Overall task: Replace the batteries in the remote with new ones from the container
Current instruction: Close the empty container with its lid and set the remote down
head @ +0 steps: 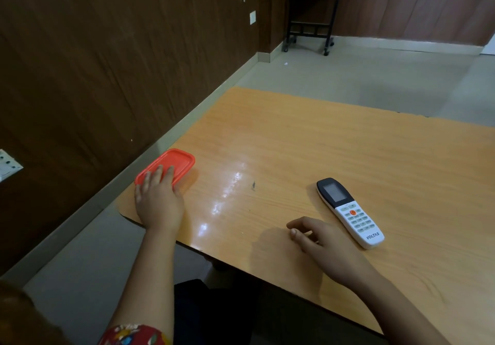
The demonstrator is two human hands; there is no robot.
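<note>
On the wooden table (334,143), near-left corner: container (171,163) with its orange lid still on, left hand (158,200) laid flat over the lid's near end, fingers spread on top, not curled round it, so a rest rather than a grip. Can't see inside the container, so battery count is unknown. Remote (348,212) sits near-right, face up, buttons and screen showing, which puts the battery door on the underside. Its long axis runs diagonally: dark screen end far-left, white branded end near-right. Right hand (318,240) is just beside the remote's near end, on its left, fingers loosely curled, palm down, holding nothing; whether fingertips actually touch the casing I can't tell. Key geometry: remote lies just right of the right hand, well apart from the left, so the right hand is the obvious one to take it. Likely next move as I read it: short reach right, grip across the narrow width near the branded end, flip it over for the door. Nothing opened yet; task looks barely started.
</note>
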